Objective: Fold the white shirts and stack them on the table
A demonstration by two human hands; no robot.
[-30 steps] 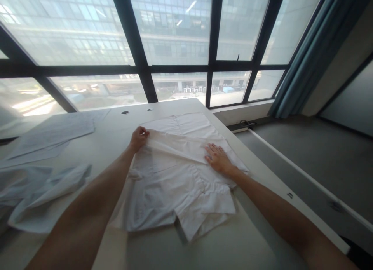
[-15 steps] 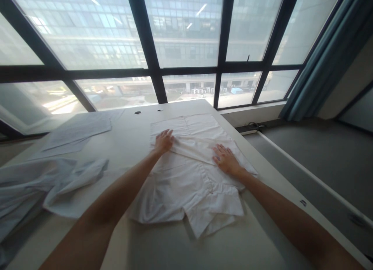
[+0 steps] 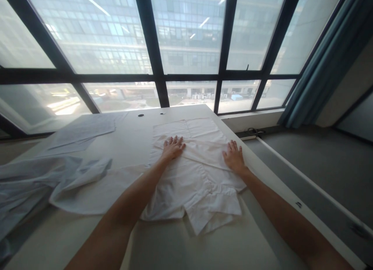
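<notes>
Here the white garment (image 3: 189,180) is spread across the middle of the white table (image 3: 132,136), its far part laid fairly smooth, its near part rumpled. A pointed flap (image 3: 201,219) is turned out at the near right, and creases are run slantwise between the two hands.

On the left of the cloth, the left hand (image 3: 174,147) is laid palm down, fingers spread wide, the fabric pressed rather than pinched. At the right edge, the right hand (image 3: 234,157) is set down just as flat, its fingers fanned a little and pointed to the far side.

Out to the left, a loose whitish cloth (image 3: 75,188) is heaped in folds; its limit behind the left forearm cannot be told. Beyond it, thin pale sheets (image 3: 84,132) are overlapped toward the window side. A dark round hole (image 3: 141,115) is seen near the table's far edge.

Past that, the far side is filled by tall windows (image 3: 189,37), split by dark frames (image 3: 159,87). On the far right, a blue curtain (image 3: 317,68) is hung above the grey floor (image 3: 305,149).
</notes>
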